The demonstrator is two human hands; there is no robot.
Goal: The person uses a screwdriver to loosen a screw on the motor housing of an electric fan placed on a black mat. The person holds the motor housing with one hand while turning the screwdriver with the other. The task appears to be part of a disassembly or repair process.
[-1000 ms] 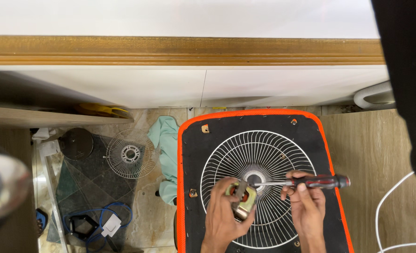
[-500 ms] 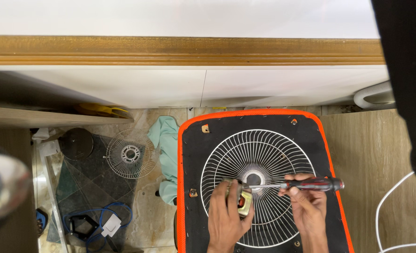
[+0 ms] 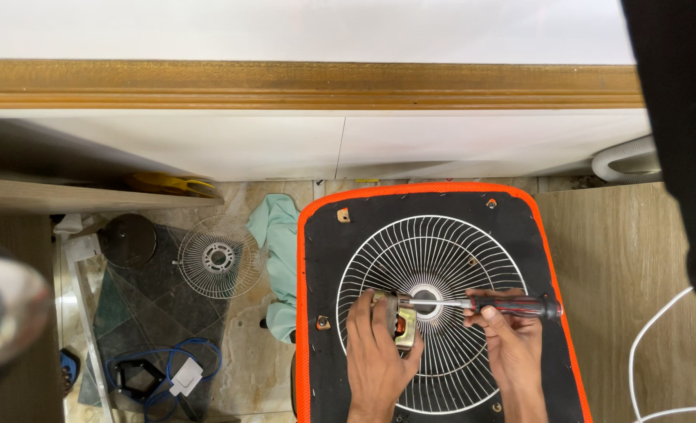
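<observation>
**Screwdriver on the small motor, over the wire guard**

Left hand (image 3: 379, 352) is wrapped around a small motor (image 3: 401, 325), fingers closed over its top and thumb below, pinning it against the white wire fan guard (image 3: 434, 258). Right hand (image 3: 512, 345) is clamped on the red and black handle of a screwdriver (image 3: 512, 305), shaft lying level and pointing left, the tip meeting the motor's right face just beside the guard's hub

How it handles: the motor looks like a dense lump of metal, brassy and grey, heavy for its size and rigid, so I'd judge the full-palm hold from above is the right one; bare metal sides could slip under a pushing tool. The guard beneath is light, springy wire that will flex if leaned on. The screwdriver handle looks ribbed, good for twisting

Both grips sit over the lower middle of the guard, which lies flat on a black pad with an orange rim (image 3: 305, 313)

Containers: none holding anything that I can make out. Well left of the left hand, down on the tiled floor, lie a smaller wire guard (image 3: 218, 257), a pale green cloth (image 3: 279, 235) and a coil of blue cable (image 3: 156, 376). Off to the right of the right hand, a white cable (image 3: 653, 345) runs across wooden floor
</observation>
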